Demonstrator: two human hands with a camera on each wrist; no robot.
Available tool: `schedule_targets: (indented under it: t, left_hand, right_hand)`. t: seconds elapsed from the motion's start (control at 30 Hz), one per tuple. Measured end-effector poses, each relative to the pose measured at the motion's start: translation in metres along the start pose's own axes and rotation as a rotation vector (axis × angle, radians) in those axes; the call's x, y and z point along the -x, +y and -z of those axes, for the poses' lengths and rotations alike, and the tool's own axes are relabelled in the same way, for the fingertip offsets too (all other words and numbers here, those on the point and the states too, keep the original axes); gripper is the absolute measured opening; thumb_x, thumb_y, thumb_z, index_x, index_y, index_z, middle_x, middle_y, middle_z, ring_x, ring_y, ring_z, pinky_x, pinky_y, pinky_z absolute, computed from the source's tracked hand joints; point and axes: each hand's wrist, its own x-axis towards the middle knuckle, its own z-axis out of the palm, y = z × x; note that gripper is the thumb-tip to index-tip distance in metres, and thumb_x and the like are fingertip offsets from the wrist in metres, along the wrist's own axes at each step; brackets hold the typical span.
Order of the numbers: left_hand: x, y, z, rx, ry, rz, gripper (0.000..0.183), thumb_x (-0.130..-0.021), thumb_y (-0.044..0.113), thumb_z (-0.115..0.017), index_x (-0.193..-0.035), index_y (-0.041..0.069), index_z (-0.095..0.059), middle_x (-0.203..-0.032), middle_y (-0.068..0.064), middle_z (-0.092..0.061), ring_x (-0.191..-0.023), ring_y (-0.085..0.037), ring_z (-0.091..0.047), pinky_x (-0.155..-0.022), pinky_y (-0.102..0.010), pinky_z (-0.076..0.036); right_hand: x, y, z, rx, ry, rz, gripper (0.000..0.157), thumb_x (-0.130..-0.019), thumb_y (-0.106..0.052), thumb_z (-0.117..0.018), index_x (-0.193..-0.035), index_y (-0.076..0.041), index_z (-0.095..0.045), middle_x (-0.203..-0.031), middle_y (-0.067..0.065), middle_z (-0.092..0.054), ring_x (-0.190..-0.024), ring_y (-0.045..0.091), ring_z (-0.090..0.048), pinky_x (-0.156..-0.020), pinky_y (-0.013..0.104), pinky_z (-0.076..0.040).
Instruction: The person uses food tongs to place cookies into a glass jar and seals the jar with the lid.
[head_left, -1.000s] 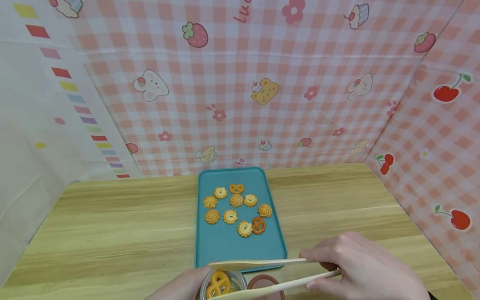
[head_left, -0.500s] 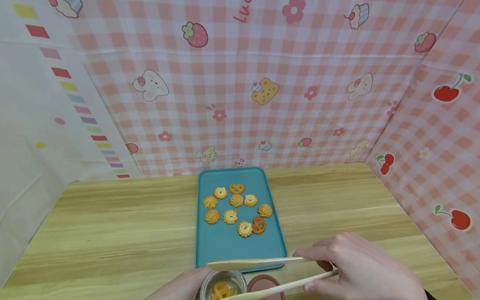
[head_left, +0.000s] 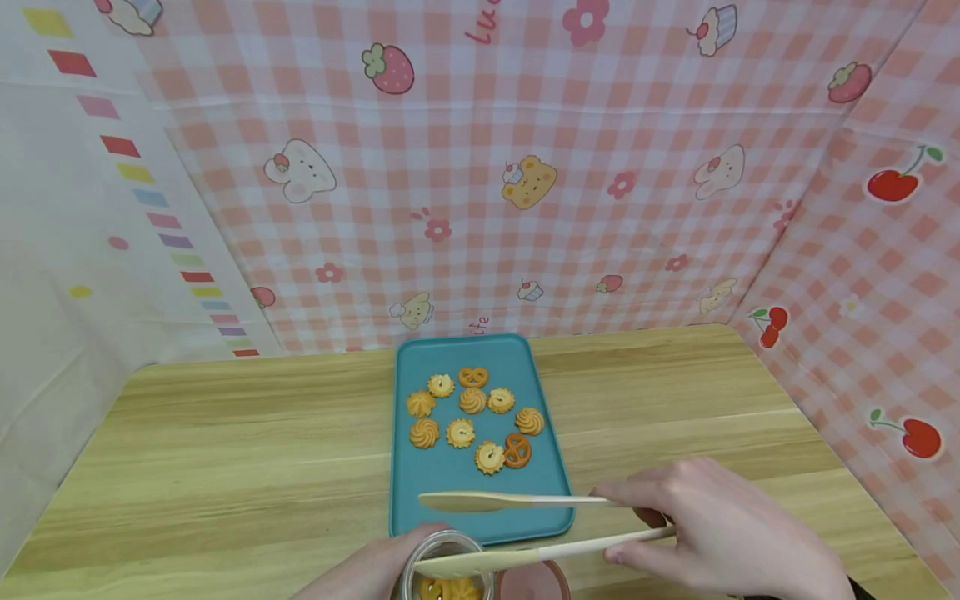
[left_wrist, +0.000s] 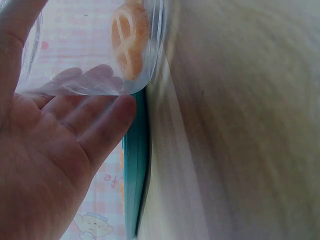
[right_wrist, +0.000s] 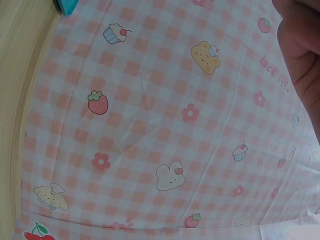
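My right hand holds a pair of wooden tongs by their pale handles. The tong arms are spread with nothing between them: one lies over the tray's near end, the other across the mouth of a clear jar. Around the jar's far-left side curves my left hand. Pretzel-shaped cookies sit inside; one pretzel shows through the wall near the bottom in the left wrist view. In the right wrist view only part of the right hand appears, and the tongs are out of sight.
A teal tray ahead carries several swirl cookies, round cream-topped cookies and two pretzels. Beside the jar lies a reddish-brown round lid. Checked cloth walls the wooden table.
A pretzel high in the jar has dropped down among the others. The tongs have lifted away and forward, spread apart. The left hand stays at the jar.
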Motion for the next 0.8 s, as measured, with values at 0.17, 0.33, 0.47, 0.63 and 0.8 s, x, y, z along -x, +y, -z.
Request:
schedule_targets:
  t: [0.17, 0.33, 0.47, 0.63, 0.8]
  left_hand:
    - [0.002, -0.001, 0.000, -0.036, 0.007, -0.009, 0.069, -0.082, 0.041, -0.074, -0.142, 0.023, -0.043, -0.122, 0.011, -0.060, -0.105, -0.007, -0.057, -0.087, -0.029, -0.046]
    - [0.004, -0.001, 0.001, -0.061, 0.013, 0.015, 0.063, -0.081, 0.042, -0.074, -0.136, 0.027, -0.046, -0.120, 0.011, -0.061, -0.106, -0.006, -0.057, -0.087, -0.030, -0.046]
    - [0.004, -0.002, 0.001, -0.065, 0.020, -0.008, 0.063, -0.082, 0.042, -0.074, -0.137, 0.027, -0.046, -0.120, 0.011, -0.060, -0.106, -0.008, -0.057, -0.087, -0.031, -0.047]
    - [0.005, -0.003, 0.000, -0.078, 0.029, -0.027, 0.069, -0.083, 0.042, -0.073, -0.142, 0.023, -0.043, -0.123, 0.011, -0.059, -0.108, -0.008, -0.056, -0.090, -0.031, -0.046]
    - [0.005, -0.004, 0.000, -0.093, 0.031, -0.034, 0.070, -0.083, 0.042, -0.073, -0.142, 0.021, -0.042, -0.123, 0.011, -0.059, -0.108, -0.008, -0.056, -0.090, -0.031, -0.045]
  right_hand:
    - [0.000, 0.004, -0.001, 0.088, 0.056, 0.008, 0.028, -0.083, -0.046, -0.071, -0.106, -0.033, -0.066, -0.067, -0.028, -0.035, -0.053, -0.012, -0.028, -0.049, 0.003, -0.023]
    - [-0.001, 0.006, -0.001, 0.147, 0.067, -0.022, 0.030, -0.082, -0.049, -0.070, -0.106, -0.031, -0.067, -0.066, -0.027, -0.032, -0.052, -0.010, -0.026, -0.049, 0.005, -0.022]
    - [-0.003, 0.009, -0.001, 0.198, 0.073, -0.072, 0.033, -0.082, -0.053, -0.069, -0.105, -0.030, -0.069, -0.063, -0.026, -0.029, -0.051, -0.008, -0.025, -0.045, 0.010, -0.022]
    - [-0.004, 0.012, -0.003, 0.259, 0.062, -0.156, 0.036, -0.082, -0.056, -0.066, -0.105, -0.029, -0.070, -0.058, -0.025, -0.028, -0.048, -0.007, -0.024, -0.042, 0.015, -0.023]
    - [-0.005, 0.015, -0.004, 0.280, 0.021, -0.214, 0.035, -0.083, -0.060, -0.062, -0.103, -0.032, -0.068, -0.056, -0.023, -0.027, -0.047, -0.006, -0.022, -0.042, 0.017, -0.020]
